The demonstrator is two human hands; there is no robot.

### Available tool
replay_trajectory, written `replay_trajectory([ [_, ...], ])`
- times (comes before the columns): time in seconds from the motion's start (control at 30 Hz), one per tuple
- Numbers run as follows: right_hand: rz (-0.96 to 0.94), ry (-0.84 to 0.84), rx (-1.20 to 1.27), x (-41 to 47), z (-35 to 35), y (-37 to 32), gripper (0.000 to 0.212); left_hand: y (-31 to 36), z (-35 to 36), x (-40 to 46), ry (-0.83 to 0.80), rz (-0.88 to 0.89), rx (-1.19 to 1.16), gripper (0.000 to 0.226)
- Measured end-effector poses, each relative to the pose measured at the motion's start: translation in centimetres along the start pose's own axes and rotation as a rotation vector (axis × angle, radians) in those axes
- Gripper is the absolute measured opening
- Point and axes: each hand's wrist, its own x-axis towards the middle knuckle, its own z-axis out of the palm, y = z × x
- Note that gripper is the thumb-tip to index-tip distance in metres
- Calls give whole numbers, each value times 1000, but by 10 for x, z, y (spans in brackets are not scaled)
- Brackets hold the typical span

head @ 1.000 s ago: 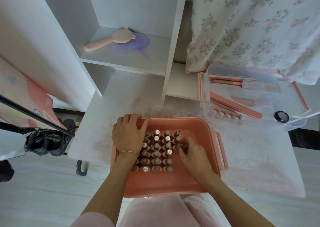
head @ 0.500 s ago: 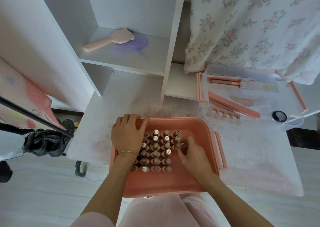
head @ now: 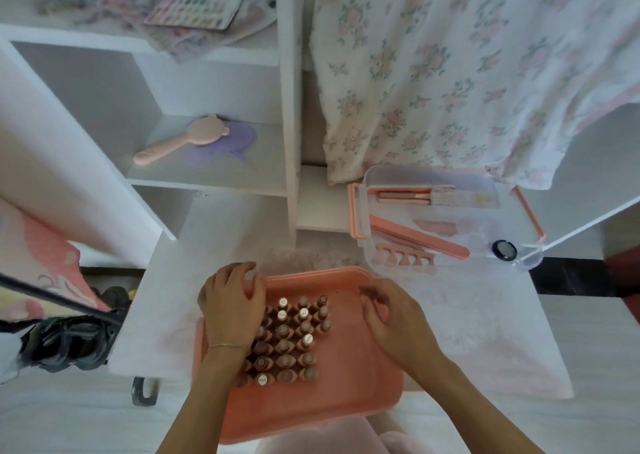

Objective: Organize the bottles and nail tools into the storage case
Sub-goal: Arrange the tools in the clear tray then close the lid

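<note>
A person's left hand (head: 232, 306) is resting on the left rim of the pink storage case (head: 349, 394), fingers loosely spread and touching the edge without clamping, while the right hand (head: 394, 318) is curling its fingers over the case's right side; whether they are pinching anything cannot be told. Rows of nail polish bottles (head: 291, 339) are standing upright inside the case, between the two hands. The case is sitting on a white table (head: 485, 343), near a clear tray (head: 440, 218) holding a nail file (head: 419, 237) and toe separator (head: 405, 258). Both forearms are reaching forward from below.
</note>
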Motion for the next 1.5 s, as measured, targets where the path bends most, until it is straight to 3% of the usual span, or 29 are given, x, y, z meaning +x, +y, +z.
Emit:
replay_trajectory([
  [0.3, -54, 143, 70, 56, -81, 43, 18, 113, 34, -2, -117, 218, -284, 29],
  [0.43, 52, -42, -73, 88, -98, 85, 30, 147, 64, -6, -138, 200, -271, 43],
  [0.57, -68, -302, -317, 107, -98, 101, 39, 157, 84, -12, -99, 83, -293, 48],
  [0.8, -145, -533, -275, 121, -99, 110, 42, 161, 95, -19, 8, -25, -299, 41],
  [1.27, -89, -392, 64, 126, -124, 103, 27, 163, 85, -20, -38, -24, -286, 40],
  [1.43, -18, -359, 223, 128, -135, 96, 15, 175, 72, -10, 176, 22, -209, 24],
  [1.5, 8, -308, 262, 128, -137, 93, 18, 183, 67, -7, 176, 23, -280, 19],
])
